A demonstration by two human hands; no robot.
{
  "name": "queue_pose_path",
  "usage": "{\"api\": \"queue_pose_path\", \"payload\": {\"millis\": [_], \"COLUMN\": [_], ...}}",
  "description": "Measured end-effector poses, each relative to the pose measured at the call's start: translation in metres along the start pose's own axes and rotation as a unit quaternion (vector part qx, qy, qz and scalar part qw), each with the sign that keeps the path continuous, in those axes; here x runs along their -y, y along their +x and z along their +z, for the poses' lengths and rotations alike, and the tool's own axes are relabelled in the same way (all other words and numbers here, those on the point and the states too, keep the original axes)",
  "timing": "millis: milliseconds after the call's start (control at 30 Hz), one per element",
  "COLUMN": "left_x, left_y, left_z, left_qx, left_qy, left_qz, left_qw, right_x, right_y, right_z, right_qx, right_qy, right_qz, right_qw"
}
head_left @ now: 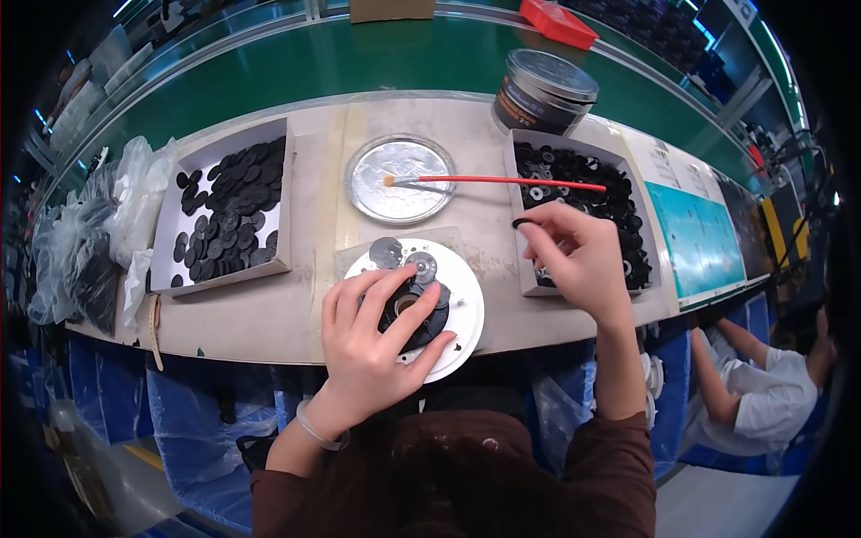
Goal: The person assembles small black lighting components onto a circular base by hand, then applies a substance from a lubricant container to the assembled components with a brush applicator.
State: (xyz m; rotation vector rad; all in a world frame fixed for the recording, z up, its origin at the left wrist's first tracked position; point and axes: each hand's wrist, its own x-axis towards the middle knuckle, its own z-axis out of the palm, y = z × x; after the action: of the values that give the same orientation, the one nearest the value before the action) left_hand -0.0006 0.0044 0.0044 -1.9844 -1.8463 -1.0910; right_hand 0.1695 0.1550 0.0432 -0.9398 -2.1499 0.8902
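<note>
My left hand [369,330] lies with its fingers spread over dark toothed gears [421,266] on a round white plate [465,309]. Its fingertips touch the gears and partly hide a black round part with a hole in its middle. My right hand [581,260] is raised over the near left side of a white box [533,289] of small black parts [619,215]. Between thumb and forefinger it pinches a small black ring-like part [520,222]; its exact shape is hard to make out.
A red-handled brush [511,180] lies across a round silver lid [369,193] and the right box. On the left, another white box [285,206] holds flat black discs [229,224]. A tin [545,94] stands behind. Another person [758,394] sits at the right.
</note>
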Motion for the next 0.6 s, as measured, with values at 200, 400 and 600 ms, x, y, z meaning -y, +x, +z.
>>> {"api": "queue_pose_path", "payload": {"millis": [200,400,600], "left_x": [-0.001,-0.001,0.000], "left_y": [0.002,0.002,0.000], "left_z": [0.000,0.000,0.000], "left_qx": [-0.001,-0.005,-0.003], "left_qy": [-0.004,-0.006,-0.006], "left_qz": [0.003,0.003,-0.001], "left_qw": [1.000,1.000,1.000], "right_x": [0.002,0.009,0.024], "right_y": [-0.007,-0.005,-0.004], "right_z": [0.022,0.034,0.026], "right_qx": [0.075,0.043,0.123], "right_qy": [-0.169,-0.076,0.189], "right_qz": [-0.136,-0.153,0.014], "right_qw": [0.973,0.984,0.974]}}
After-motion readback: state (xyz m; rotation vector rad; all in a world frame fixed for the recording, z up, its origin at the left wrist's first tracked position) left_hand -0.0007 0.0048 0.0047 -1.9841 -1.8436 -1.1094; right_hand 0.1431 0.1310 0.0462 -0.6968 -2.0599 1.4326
